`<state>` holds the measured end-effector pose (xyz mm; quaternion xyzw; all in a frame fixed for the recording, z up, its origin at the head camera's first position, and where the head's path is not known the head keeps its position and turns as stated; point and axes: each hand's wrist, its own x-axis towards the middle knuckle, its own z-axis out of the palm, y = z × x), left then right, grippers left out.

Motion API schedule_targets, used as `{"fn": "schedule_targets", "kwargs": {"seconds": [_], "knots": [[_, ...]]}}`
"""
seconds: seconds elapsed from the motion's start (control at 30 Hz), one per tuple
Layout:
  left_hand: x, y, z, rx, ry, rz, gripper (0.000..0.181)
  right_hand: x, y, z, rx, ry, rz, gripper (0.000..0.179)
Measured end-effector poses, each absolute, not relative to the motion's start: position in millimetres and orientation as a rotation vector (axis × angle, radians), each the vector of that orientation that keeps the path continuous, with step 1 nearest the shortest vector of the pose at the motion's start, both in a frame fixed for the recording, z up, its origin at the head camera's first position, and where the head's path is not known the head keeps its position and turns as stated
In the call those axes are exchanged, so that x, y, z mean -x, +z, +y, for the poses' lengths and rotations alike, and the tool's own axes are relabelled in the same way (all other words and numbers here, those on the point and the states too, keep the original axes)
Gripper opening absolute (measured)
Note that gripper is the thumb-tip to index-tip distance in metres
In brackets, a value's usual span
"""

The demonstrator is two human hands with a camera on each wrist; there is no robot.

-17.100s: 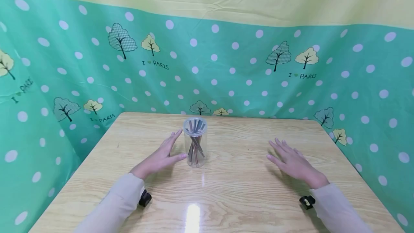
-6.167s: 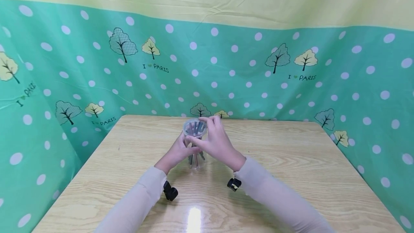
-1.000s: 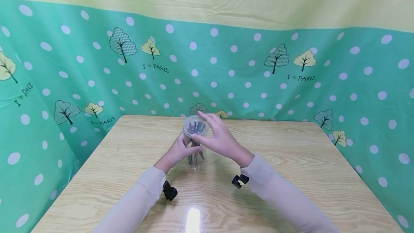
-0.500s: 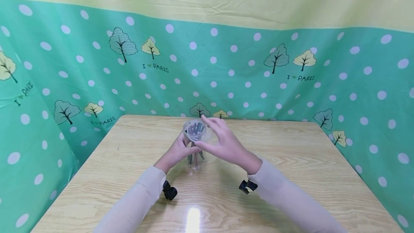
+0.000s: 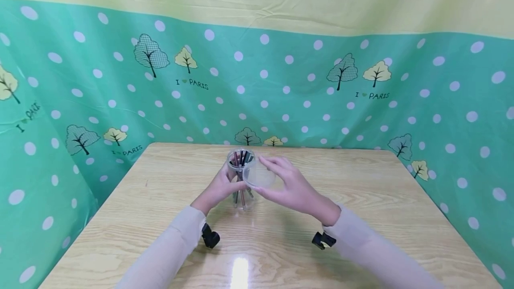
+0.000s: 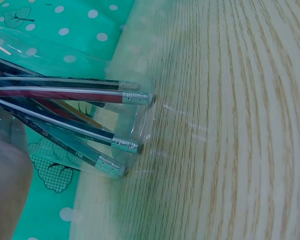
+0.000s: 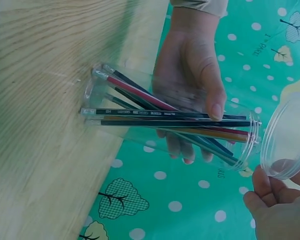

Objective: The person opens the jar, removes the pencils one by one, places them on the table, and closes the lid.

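A clear plastic jar [image 5: 245,202] stands upright on the table, holding several pencils [image 7: 175,114] with their metal-capped ends at the bottom. My left hand [image 5: 218,191] grips the jar's side, its thumb across the near face and its fingers behind, as the right wrist view shows. In my right hand [image 5: 293,188] the round clear lid [image 5: 259,175] is pinched by its edge, thumb below and fingers above. The lid [image 7: 286,137] is tilted and apart from the open mouth of the jar, just to its right. The left wrist view shows the pencils [image 6: 75,95] through the jar wall.
A light wood-grain table [image 5: 160,244] lies under both arms. Behind it and at the sides hangs a green and yellow curtain [image 5: 281,79] with white dots and printed trees. Each wrist carries a small black camera [image 5: 210,237].
Half a second ago the lid was tilted over the jar's mouth; a second ago it sat on the rim. My right hand has moved it right and down. My left hand stays on the jar.
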<state>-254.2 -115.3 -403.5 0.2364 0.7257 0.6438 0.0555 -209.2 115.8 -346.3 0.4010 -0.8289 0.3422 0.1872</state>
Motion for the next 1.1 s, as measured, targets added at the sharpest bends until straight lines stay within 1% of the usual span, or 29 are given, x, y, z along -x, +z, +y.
{"fn": "schedule_targets", "kwargs": {"seconds": [0.2, 0.43, 0.67, 0.83, 1.1], "knots": [[259.4, -409.1, -116.6, -0.686, 1.945, 2.230, 0.090, 204.4, -351.2, 124.9, -1.181, 0.967, -2.366, 0.072], [269.3, -423.2, -116.8, -0.702, 1.975, 2.228, 0.087, 198.4, -361.9, 131.8, -1.252, 0.892, -2.402, 0.072], [270.3, -424.0, -115.3, -0.789, 1.966, 2.238, 0.086, 192.9, -377.9, 136.5, -1.319, 0.837, -2.471, 0.076], [271.4, -424.6, -114.8, -0.775, 1.973, 2.238, 0.085, 191.0, -387.2, 137.4, -1.371, 0.827, -2.550, 0.078], [270.2, -424.6, -115.5, -0.752, 1.964, 2.252, 0.085, 192.7, -408.9, 131.6, -1.367, 0.783, -2.745, 0.079]]}}
